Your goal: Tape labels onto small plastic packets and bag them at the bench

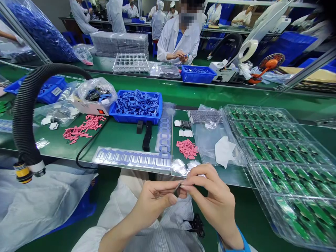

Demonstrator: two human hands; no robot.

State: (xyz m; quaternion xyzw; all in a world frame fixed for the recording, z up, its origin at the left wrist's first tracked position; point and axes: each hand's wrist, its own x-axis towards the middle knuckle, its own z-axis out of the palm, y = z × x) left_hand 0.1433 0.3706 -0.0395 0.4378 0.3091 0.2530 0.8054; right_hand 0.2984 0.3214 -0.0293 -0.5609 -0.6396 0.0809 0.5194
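Note:
My left hand (154, 201) and my right hand (212, 199) meet over my lap, just below the table's near edge. Both pinch one small dark flat part (177, 189) between thumb and fingertips. A small pile of pink strips (187, 148) lies on the green table (118, 136) straight ahead of my hands, beside white square pads (185, 133). A clear sheet carrying blue frames (131, 158) lies along the near edge. A blue bin of blue frames (137, 106) stands behind it.
Clear trays of green circuit boards (283, 154) fill the right side. A black corrugated hose (25, 115) arches at the left. A larger pile of pink strips (82, 127) lies left of centre. A person in a white coat (181, 38) works across the conveyor.

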